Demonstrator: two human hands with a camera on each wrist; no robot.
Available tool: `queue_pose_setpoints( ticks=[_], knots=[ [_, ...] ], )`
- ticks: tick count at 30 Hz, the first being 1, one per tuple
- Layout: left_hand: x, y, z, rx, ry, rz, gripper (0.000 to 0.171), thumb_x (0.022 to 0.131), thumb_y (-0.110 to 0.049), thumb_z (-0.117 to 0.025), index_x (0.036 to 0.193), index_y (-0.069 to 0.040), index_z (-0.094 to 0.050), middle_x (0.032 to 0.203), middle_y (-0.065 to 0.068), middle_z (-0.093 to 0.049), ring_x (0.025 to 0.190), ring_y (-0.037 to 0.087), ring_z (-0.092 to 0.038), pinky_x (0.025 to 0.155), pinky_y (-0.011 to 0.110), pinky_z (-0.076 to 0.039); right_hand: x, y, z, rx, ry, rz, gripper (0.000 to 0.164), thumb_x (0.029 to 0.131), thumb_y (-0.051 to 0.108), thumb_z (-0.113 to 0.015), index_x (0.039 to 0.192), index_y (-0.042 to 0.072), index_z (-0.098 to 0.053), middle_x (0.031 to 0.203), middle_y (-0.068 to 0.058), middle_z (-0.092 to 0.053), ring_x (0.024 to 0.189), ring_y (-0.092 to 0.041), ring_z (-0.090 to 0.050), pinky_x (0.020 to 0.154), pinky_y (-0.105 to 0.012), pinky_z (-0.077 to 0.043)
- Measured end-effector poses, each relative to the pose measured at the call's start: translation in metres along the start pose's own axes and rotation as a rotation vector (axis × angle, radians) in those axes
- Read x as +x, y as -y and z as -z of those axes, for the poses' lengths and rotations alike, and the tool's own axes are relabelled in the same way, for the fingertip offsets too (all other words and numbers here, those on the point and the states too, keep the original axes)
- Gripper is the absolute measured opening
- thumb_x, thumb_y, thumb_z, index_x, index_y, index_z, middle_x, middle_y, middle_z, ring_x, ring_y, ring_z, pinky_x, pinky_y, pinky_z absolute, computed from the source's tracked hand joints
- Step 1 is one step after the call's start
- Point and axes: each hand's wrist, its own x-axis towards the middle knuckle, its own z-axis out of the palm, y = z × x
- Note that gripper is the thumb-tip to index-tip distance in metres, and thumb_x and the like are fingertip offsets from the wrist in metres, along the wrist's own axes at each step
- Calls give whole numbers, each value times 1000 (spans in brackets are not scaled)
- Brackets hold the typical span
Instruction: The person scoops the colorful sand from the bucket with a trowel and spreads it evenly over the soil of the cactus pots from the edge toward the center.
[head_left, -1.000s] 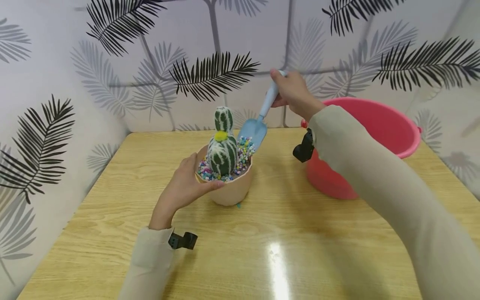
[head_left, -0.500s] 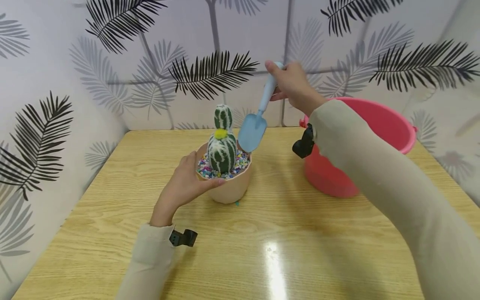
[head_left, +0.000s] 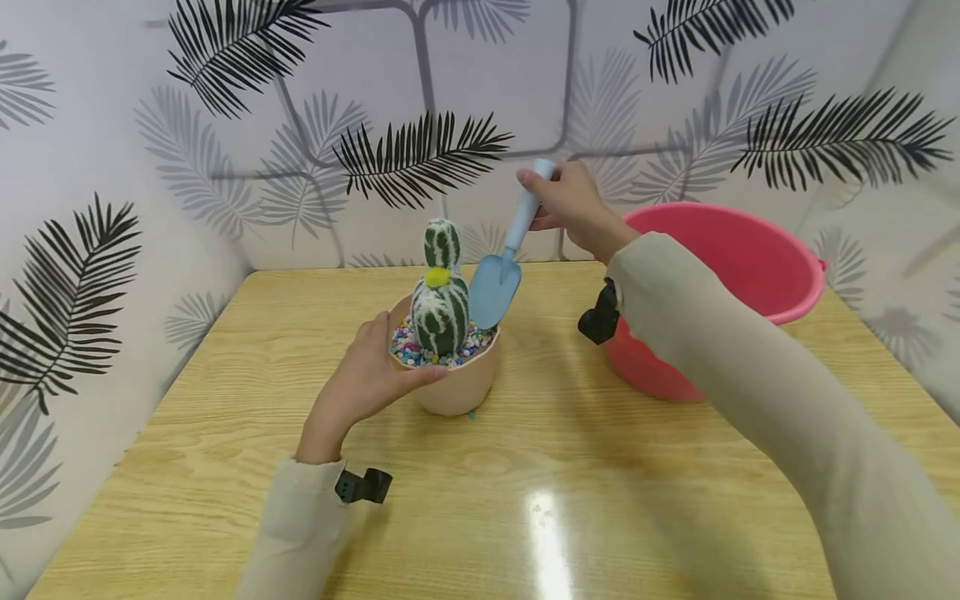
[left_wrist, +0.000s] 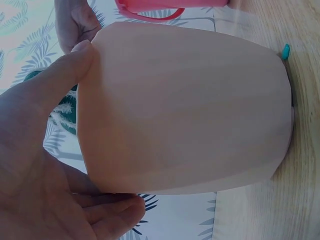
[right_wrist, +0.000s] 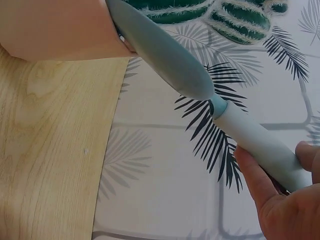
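Note:
A peach flower pot point(head_left: 459, 390) stands on the table, holding a green-and-white cactus point(head_left: 438, 321) with a yellow flower. Colourful pebbles point(head_left: 402, 343) surround the cactus base. My left hand point(head_left: 360, 379) grips the pot at its near left side, with the thumb along the rim and the fingers round the wall, as the left wrist view point(left_wrist: 55, 145) also shows. My right hand point(head_left: 573, 204) holds a light blue garden trowel point(head_left: 497, 287) by its handle. The blade points down, its tip inside the pot beside the cactus. Its back faces the right wrist camera point(right_wrist: 170, 60).
A pink bucket point(head_left: 720, 250) stands at the right, partly behind the right forearm. One teal pebble point(left_wrist: 286, 52) lies on the wooden table point(head_left: 225, 392) by the pot's foot. A leaf-patterned wall covering point(head_left: 360, 75) rises behind the table.
A second ago pebbles lay on the trowel's blade; half a second ago it was bare above the pot. Now the blade has dropped lower, to the pebbles. The left hand keeps its place.

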Motion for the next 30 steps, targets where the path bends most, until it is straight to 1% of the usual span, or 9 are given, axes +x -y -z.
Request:
queue_pose_setpoints(
  ticks=[2, 4, 8, 10, 13, 20, 23, 27, 30],
  knots=[
    [0, -1, 1, 14, 7, 2, 104, 68, -59, -66, 142, -6, -16, 138, 24, -26, 122, 38, -35, 92, 53, -37, -1, 1, 1, 13, -12, 0, 35, 88, 28, -54, 105, -2, -47, 90, -9, -50, 67, -16, -62, 67, -29, -53],
    [-1, -1, 3, 26, 20, -2, 104, 69, -58, -66, 143, -7, -15, 139, 24, -25, 123, 39, -34, 93, 54, -36, -1, 2, 1, 9, -21, 1, 36, 89, 28, -52, 107, -2, -47, 89, -9, -50, 66, -16, -62, 67, -30, -53],
    [-2, 0, 9, 36, 54, -1, 102, 72, -54, -66, 143, -5, -11, 142, 23, -22, 127, 40, -28, 97, 55, -31, -1, 4, 4, -4, -38, -10, 40, 89, 30, -51, 114, -1, -46, 89, -8, -52, 66, -14, -62, 68, -30, -53],
    [-3, 1, 11, 33, 72, 7, 103, 73, -54, -65, 142, -1, -11, 142, 23, -21, 129, 39, -26, 98, 55, -30, -1, 5, 7, -3, -44, -20, 41, 90, 30, -51, 116, -1, -45, 89, -8, -53, 67, -14, -62, 68, -29, -53],
    [-5, 2, 12, 27, 80, 0, 99, 74, -53, -64, 141, 1, -15, 140, 22, -26, 127, 37, -30, 97, 53, -32, -2, 7, 12, 15, -52, -29, 41, 90, 28, -50, 117, -2, -45, 88, -8, -55, 68, -15, -62, 67, -29, -53],
    [-8, 0, 13, 35, 51, -16, 85, 77, -49, -63, 136, 1, -28, 134, 21, -35, 121, 36, -36, 94, 51, -35, -3, 13, 26, 53, -34, -22, 36, 92, 25, -48, 113, -3, -44, 84, -9, -57, 65, -13, -63, 67, -29, -53],
    [-11, -3, 14, 40, 36, -9, 81, 79, -45, -63, 135, 2, -28, 134, 23, -34, 120, 38, -37, 93, 52, -36, -5, 17, 33, 71, -42, -24, 37, 92, 24, -48, 115, -4, -43, 82, -8, -58, 63, -12, -63, 64, -28, -53],
    [-20, -11, 16, 55, 21, 15, 83, 82, -42, -61, 137, 6, -23, 137, 26, -29, 121, 40, -35, 92, 52, -36, -8, 21, 45, 96, -59, -30, 42, 92, 22, -49, 121, -6, -40, 75, -5, -59, 61, -12, -63, 59, -26, -53],
    [-27, -19, 16, 54, 17, 8, 82, 83, -41, -60, 137, 7, -22, 137, 27, -29, 122, 40, -33, 94, 52, -35, -11, 23, 56, 114, -66, -42, 44, 92, 22, -48, 124, -5, -37, 76, -5, -59, 62, -13, -64, 59, -26, -53]
  ],
)
